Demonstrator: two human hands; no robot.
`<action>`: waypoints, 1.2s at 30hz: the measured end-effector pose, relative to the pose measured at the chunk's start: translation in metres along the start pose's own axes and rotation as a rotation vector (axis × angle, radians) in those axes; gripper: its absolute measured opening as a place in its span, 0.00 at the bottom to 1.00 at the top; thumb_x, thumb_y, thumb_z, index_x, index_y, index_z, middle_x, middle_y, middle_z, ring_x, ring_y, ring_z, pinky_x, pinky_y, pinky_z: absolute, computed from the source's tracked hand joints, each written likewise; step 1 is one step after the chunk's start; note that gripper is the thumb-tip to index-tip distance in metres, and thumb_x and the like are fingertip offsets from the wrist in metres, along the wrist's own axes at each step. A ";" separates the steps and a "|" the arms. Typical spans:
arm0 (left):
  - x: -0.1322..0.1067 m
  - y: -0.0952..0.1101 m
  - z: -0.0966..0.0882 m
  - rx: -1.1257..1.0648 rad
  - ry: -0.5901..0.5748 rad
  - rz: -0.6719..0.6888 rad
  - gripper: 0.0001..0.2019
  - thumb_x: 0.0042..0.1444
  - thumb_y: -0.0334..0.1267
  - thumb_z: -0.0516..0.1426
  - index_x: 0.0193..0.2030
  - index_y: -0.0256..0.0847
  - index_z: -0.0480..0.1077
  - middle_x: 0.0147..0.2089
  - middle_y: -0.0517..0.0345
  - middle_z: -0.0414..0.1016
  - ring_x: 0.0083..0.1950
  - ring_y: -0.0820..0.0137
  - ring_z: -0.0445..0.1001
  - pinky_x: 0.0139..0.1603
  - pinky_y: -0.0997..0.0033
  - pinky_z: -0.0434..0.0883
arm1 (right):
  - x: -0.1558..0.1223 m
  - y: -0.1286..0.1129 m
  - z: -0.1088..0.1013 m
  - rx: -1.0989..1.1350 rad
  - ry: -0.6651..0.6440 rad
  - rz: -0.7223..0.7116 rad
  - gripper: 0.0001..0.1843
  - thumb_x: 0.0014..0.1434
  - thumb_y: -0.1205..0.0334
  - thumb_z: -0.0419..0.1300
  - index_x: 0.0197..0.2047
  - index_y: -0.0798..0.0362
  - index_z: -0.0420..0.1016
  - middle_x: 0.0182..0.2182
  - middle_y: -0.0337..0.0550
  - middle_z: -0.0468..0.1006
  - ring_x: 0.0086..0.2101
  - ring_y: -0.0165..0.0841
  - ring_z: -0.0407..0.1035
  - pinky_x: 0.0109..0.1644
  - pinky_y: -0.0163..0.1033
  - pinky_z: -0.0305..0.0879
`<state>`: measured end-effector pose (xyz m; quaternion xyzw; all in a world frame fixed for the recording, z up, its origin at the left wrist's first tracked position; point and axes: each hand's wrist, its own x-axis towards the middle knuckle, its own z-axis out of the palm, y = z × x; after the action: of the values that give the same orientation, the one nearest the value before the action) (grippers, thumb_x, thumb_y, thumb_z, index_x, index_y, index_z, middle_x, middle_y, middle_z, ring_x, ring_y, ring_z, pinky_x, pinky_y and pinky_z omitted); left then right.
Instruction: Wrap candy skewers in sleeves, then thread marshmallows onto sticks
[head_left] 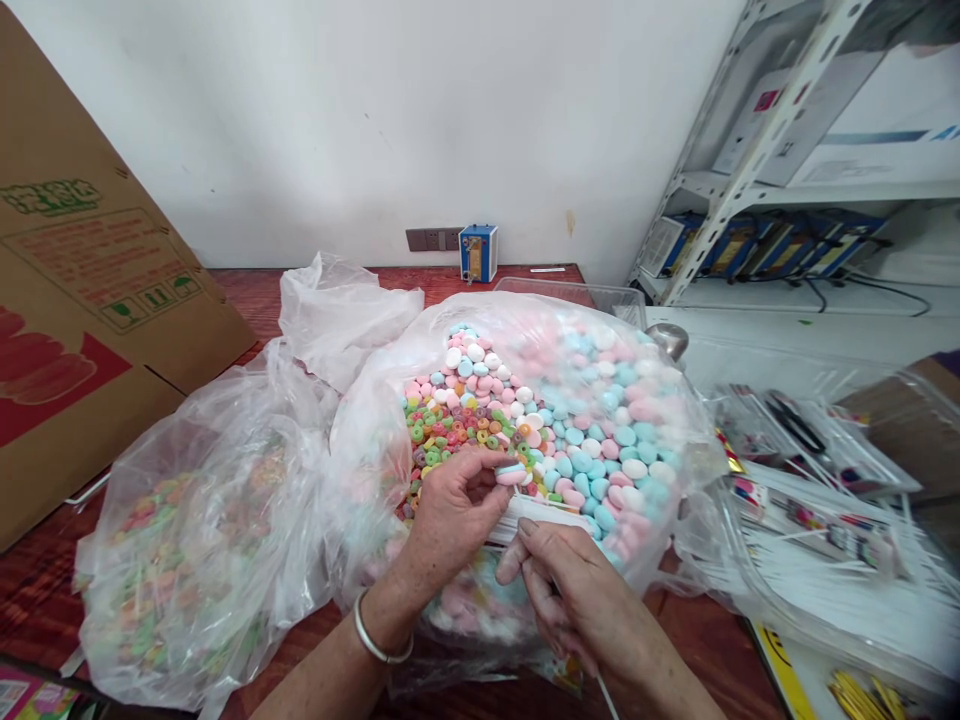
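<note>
A big clear plastic bag lies open in front of me, full of pastel pink, blue and white round candies and small coloured ring candies. My left hand, with a silver bangle on the wrist, pinches a pink-and-blue candy between thumb and fingers just over the pile. My right hand is closed on a thin white stick that runs down from it, right beside the left hand.
A second clear bag of coloured ring candies sits at the left on the red-brown table. A large cardboard box stands far left. Clear trays of white sticks lie at right, under a metal shelf.
</note>
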<state>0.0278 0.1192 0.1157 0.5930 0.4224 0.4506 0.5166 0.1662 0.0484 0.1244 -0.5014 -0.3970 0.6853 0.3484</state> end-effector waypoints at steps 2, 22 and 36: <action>-0.001 -0.001 -0.001 0.011 -0.012 0.008 0.10 0.54 0.30 0.61 0.43 0.40 0.78 0.43 0.53 0.80 0.42 0.68 0.80 0.44 0.71 0.77 | 0.002 0.001 0.001 0.010 0.006 -0.009 0.25 0.66 0.43 0.44 0.32 0.53 0.69 0.08 0.23 0.52 0.09 0.24 0.42 0.14 0.31 0.46; 0.080 -0.006 -0.031 1.023 -0.029 0.434 0.13 0.62 0.26 0.52 0.44 0.40 0.77 0.47 0.47 0.76 0.51 0.60 0.72 0.53 0.58 0.69 | 0.029 -0.037 -0.013 -1.658 0.700 -0.171 0.12 0.70 0.67 0.49 0.47 0.51 0.73 0.37 0.45 0.79 0.30 0.35 0.77 0.23 0.35 0.48; 0.077 -0.004 -0.032 0.904 0.037 0.366 0.05 0.56 0.26 0.58 0.32 0.40 0.72 0.41 0.51 0.75 0.48 0.60 0.71 0.51 0.60 0.68 | 0.047 -0.047 -0.003 -1.654 0.567 -0.137 0.12 0.64 0.74 0.52 0.35 0.54 0.75 0.36 0.47 0.78 0.29 0.37 0.78 0.23 0.35 0.53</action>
<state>0.0150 0.2015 0.1208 0.8142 0.4738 0.3161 0.1121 0.1610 0.1111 0.1464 -0.7198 -0.6942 0.0048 -0.0009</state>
